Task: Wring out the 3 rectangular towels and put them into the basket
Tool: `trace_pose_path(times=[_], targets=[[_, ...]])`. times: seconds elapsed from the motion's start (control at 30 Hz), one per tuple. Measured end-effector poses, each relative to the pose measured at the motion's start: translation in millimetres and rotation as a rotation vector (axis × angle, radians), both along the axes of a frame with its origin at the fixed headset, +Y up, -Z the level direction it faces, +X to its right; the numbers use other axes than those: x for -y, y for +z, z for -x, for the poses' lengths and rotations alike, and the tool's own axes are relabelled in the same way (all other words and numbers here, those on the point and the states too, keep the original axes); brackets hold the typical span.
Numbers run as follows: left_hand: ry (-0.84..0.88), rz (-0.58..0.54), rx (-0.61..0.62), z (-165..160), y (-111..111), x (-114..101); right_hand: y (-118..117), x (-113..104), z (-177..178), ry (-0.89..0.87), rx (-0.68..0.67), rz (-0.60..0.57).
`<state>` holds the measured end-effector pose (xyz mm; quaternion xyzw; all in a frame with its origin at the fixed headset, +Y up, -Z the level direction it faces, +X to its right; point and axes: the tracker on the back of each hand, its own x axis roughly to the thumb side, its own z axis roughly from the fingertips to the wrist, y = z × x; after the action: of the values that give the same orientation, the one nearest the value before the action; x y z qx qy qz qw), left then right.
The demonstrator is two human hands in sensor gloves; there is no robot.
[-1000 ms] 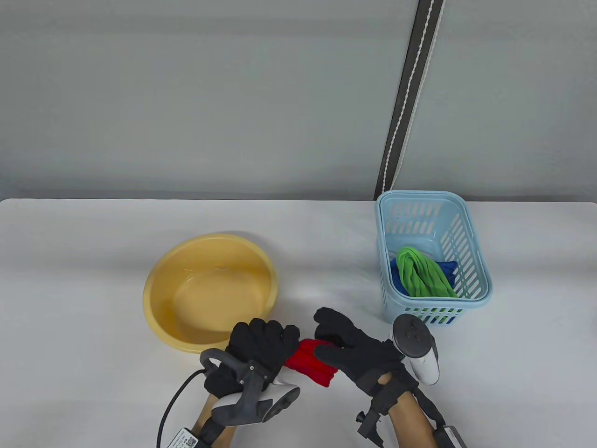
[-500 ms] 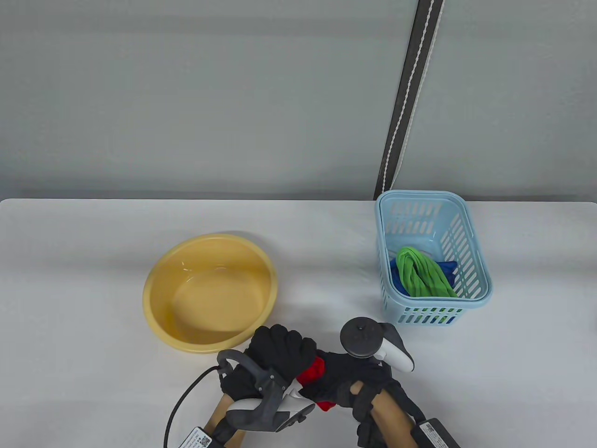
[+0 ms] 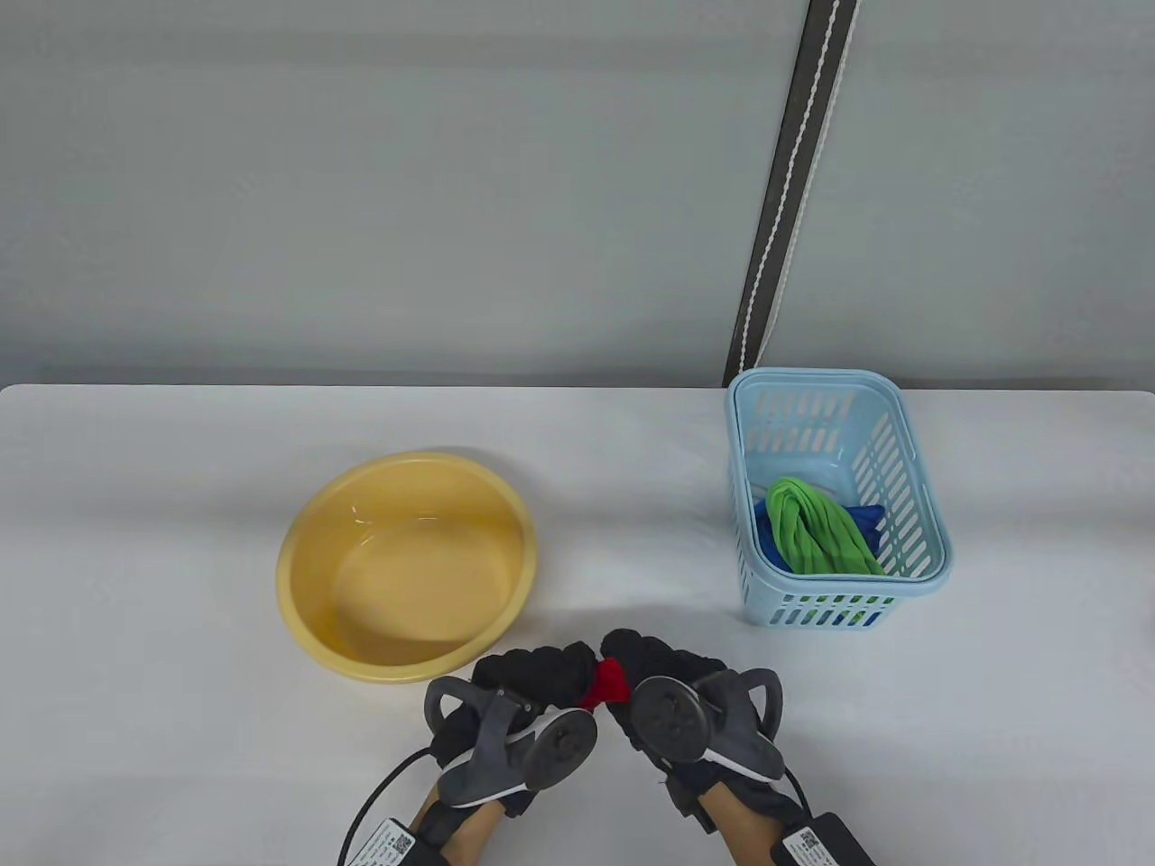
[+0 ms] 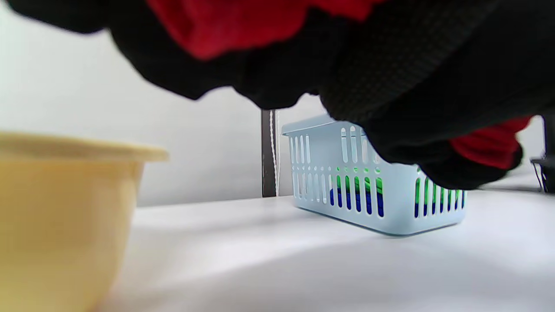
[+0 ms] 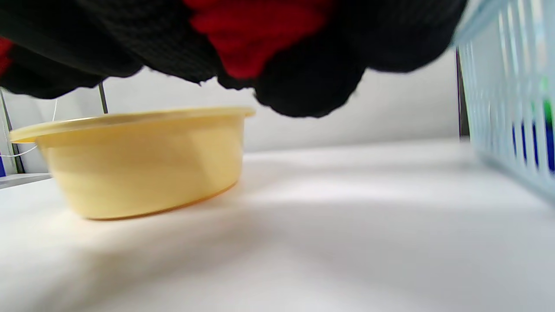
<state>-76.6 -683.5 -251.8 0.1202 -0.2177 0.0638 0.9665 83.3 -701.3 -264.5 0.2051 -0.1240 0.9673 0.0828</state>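
A red towel [image 3: 606,683] is bunched between both gloved hands near the table's front edge, above the surface. My left hand [image 3: 528,677] grips its left end and my right hand [image 3: 654,669] grips its right end, knuckles close together. Only a small red patch shows between them. The left wrist view has red towel [image 4: 225,24] inside curled black fingers [image 4: 277,73]; the right wrist view shows the same red towel [image 5: 256,34]. The light blue basket [image 3: 911,469] at the right holds a green towel [image 3: 817,532] over a blue towel [image 3: 866,519].
A yellow basin [image 3: 298,550] stands left of centre, just beyond my left hand. The white table [image 3: 632,505] stretches between basin and basket. A dark strap with a white cord [image 3: 785,198] hangs behind the basket against the grey wall.
Both hands have twisted round the red towel: the trackers now face the camera, the hands are level and closer together, and far less of the towel shows than a second ago.
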Motion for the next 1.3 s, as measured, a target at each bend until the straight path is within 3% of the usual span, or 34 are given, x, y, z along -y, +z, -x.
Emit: trace_pose_path(times=[0.27,0.4,0.53,1.0,1.3], targets=[[0.356,0.485,0.037,8,-17,4,2,-6,-5,0.083,-0.048,-0.256],[0.533,0.740,0.114,8,-23,12,1,-11,-13,0.039,-0.082,-0.259],[0.735,0.901,0.183,4,-26,20,1,-18,-20,0.008,-0.079,-0.279],[1.286,1.416,0.491,-11,-25,47,6,-30,-17,-0.065,-0.062,-0.362],[1.482,1.569,0.675,-27,-20,50,10,-37,-15,-0.062,-0.043,-0.422]])
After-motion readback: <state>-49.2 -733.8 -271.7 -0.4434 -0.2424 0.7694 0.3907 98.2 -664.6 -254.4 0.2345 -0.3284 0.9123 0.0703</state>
